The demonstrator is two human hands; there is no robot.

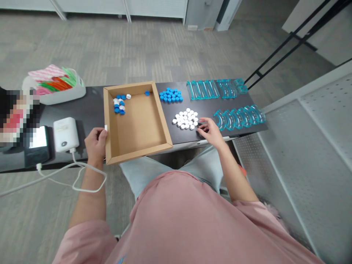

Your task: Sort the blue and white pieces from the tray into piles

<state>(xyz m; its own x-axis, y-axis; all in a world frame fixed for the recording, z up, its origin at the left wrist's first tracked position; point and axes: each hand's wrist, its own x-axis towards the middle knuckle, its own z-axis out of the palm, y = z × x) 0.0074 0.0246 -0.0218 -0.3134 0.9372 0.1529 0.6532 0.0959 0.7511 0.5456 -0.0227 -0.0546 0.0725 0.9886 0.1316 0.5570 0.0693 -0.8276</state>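
A shallow cardboard tray (154,146) lies on the dark table (90,106) in front of me. In its far left corner sit several blue and white hexagonal pieces (120,103), with one blue piece (147,93) apart at the far wall. My left hand (95,143) is closed on a small white piece at the tray's left wall. My right hand (209,131) rests on the table, fingers curled at the near right edge of a cluster of white hexagonal pieces (186,118). Beyond that lies a cluster of blue hexagonal pieces (171,95).
Clear teal straight tubes (202,89) and curved tubes (238,116) lie in rows at the right. At the left stand a white tub of coloured strips (55,86), a white charger with cable (65,134) and a black device (35,146). A perforated metal shelf (302,154) is to my right.
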